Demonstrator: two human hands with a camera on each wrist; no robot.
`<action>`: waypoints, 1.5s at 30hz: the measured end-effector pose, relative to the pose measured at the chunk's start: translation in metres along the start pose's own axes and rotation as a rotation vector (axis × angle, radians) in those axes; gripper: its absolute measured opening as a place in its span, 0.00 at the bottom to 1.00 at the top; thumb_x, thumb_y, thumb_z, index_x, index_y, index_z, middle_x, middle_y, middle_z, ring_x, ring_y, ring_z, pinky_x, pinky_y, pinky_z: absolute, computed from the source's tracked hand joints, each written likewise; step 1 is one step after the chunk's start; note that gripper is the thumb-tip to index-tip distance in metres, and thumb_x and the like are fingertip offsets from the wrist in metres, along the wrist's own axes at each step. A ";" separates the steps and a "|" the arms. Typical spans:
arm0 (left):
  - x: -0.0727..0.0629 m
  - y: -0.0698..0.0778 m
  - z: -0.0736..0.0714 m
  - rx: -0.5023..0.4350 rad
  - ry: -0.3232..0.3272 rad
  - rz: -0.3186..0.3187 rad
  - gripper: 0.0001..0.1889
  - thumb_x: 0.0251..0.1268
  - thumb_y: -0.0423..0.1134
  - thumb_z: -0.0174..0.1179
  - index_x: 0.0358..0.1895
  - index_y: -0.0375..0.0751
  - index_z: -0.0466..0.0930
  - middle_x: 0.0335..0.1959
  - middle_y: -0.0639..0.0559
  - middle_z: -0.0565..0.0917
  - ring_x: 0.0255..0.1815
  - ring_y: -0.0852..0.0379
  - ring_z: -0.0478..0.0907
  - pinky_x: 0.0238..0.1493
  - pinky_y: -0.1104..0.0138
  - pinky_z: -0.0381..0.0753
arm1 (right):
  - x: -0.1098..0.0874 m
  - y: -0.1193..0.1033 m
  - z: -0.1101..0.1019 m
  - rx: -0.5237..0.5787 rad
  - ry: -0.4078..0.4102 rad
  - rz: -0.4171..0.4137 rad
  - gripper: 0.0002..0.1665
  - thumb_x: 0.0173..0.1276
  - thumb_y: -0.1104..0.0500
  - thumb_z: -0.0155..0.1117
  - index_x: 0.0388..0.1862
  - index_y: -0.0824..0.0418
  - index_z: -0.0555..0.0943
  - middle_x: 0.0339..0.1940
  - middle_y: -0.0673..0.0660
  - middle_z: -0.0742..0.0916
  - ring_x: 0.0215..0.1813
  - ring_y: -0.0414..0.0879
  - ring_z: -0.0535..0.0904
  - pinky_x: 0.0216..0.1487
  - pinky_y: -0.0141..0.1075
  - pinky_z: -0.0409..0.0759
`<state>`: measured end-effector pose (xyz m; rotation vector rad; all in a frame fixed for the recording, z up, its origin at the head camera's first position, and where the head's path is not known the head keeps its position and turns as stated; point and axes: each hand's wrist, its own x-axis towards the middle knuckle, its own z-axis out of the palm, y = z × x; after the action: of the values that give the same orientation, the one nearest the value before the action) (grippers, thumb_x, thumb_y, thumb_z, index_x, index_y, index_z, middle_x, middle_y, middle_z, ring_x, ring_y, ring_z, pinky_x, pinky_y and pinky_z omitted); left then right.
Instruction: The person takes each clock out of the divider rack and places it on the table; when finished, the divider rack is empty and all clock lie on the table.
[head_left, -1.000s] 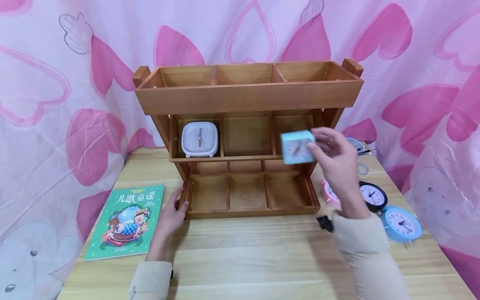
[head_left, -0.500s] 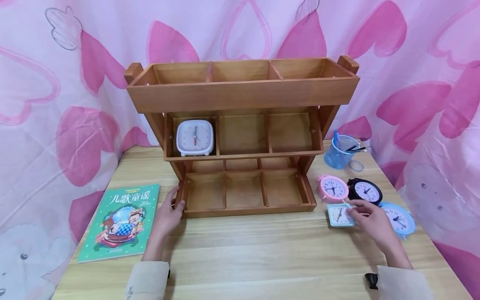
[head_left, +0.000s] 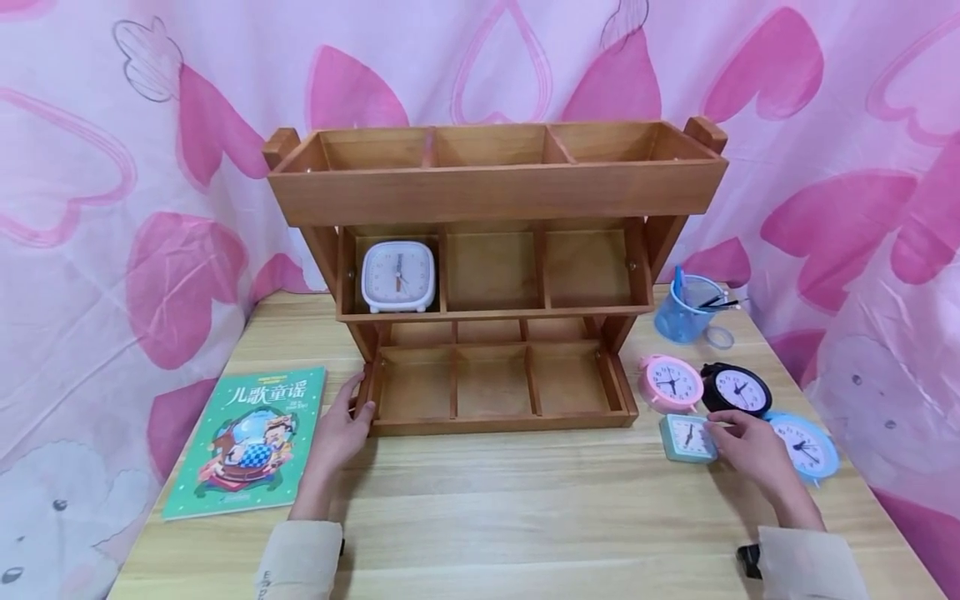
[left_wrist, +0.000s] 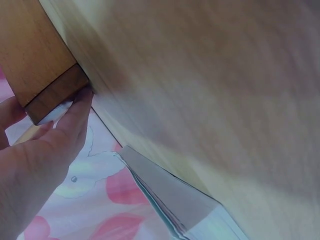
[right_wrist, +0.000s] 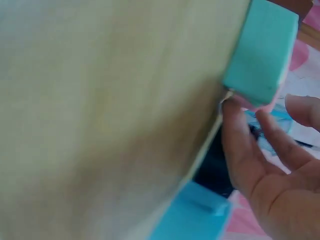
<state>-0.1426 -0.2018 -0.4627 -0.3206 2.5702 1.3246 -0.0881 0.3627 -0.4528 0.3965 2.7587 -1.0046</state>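
Observation:
My left hand (head_left: 341,429) holds the lower left end of a wooden shelf (head_left: 498,196). In the left wrist view its thumb and fingers lie on either side of the wooden end (left_wrist: 55,95). At the right, a small teal square alarm clock (head_left: 688,439) stands on the table, its dial facing me. My right hand (head_left: 753,458) is at that clock's right side, with fingers slightly bent. The right wrist view shows the thumb apart from the teal clock (right_wrist: 262,52), the other fingertips close by its lower edge. A white alarm clock (head_left: 398,277) sits in the middle tier's left compartment.
Pink (head_left: 671,383), black (head_left: 738,390) and blue (head_left: 804,447) round alarm clocks stand close around the right hand. Behind them are a blue mesh pen cup (head_left: 681,315) and a tape roll (head_left: 719,337). A green book (head_left: 243,442) lies left. A patterned curtain (head_left: 480,62) hangs behind.
My right hand carried the teal clock from before the middle tier down to the table at the right, then its hold loosened. The left hand stayed on the shelf.

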 end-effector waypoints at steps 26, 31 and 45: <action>0.001 -0.001 -0.001 -0.025 0.018 -0.002 0.32 0.78 0.43 0.47 0.80 0.54 0.48 0.75 0.32 0.61 0.72 0.34 0.63 0.65 0.42 0.71 | 0.023 -0.362 0.075 -0.066 0.193 -0.969 0.29 0.68 0.48 0.64 0.64 0.59 0.75 0.64 0.57 0.79 0.63 0.51 0.76 0.64 0.46 0.74; 0.001 -0.003 0.000 -0.026 0.017 -0.008 0.31 0.78 0.44 0.48 0.80 0.55 0.49 0.75 0.33 0.61 0.72 0.34 0.62 0.65 0.42 0.70 | 0.036 -0.394 0.091 -0.216 0.125 -0.857 0.39 0.69 0.41 0.62 0.74 0.55 0.66 0.73 0.56 0.71 0.72 0.52 0.69 0.70 0.50 0.68; 0.004 -0.004 0.001 -0.026 0.030 -0.020 0.32 0.78 0.45 0.48 0.80 0.57 0.49 0.75 0.33 0.61 0.72 0.34 0.63 0.65 0.41 0.71 | 0.037 -0.410 0.099 -0.258 0.104 -0.757 0.39 0.67 0.38 0.61 0.73 0.48 0.63 0.70 0.53 0.72 0.68 0.60 0.65 0.66 0.64 0.59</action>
<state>-0.1447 -0.2032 -0.4678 -0.3727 2.5688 1.3572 -0.2422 0.0036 -0.2902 -0.7018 3.1268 -0.7269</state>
